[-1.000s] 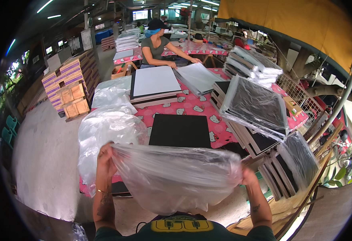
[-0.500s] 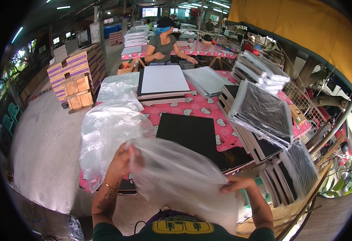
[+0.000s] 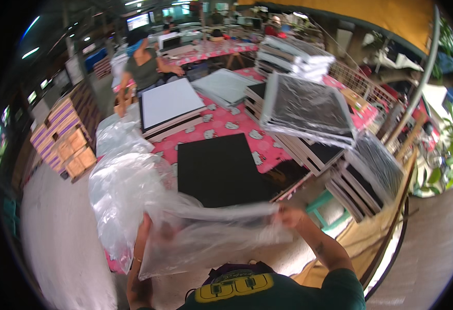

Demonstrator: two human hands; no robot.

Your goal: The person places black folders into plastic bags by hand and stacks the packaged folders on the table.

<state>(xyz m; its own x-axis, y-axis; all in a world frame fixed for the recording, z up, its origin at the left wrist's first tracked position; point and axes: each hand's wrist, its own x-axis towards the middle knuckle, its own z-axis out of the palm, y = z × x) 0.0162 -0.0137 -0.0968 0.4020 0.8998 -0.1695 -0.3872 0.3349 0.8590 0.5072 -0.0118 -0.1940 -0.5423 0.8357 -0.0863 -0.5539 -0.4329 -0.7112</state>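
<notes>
A clear plastic bag (image 3: 221, 232) is stretched between my two hands in front of the table's near edge. My right hand (image 3: 290, 215) is closed on its upper right corner. At the bag's other end, my left hand (image 3: 154, 228) grips the film; its fingers show only blurred through the plastic. Just beyond the bag a flat black panel (image 3: 216, 168) lies on the table, its near edge partly covered by the film. Left of the panel, a heap of clear plastic bags (image 3: 120, 191) spreads along the table's side, close to my left hand.
The table has a pink patterned cover (image 3: 185, 146). A white-topped panel stack (image 3: 172, 106) stands at the far left, a plastic-wrapped panel (image 3: 309, 106) tops a stack at right, and more panels (image 3: 358, 188) lean lower right. A co-worker (image 3: 146, 67) stands beyond; boxes (image 3: 66, 129) are piled left.
The bag has been drawn out wider and straighter between my hands. My right hand has risen a little, my left has lowered. The view has turned right, and the co-worker's arm now reaches down.
</notes>
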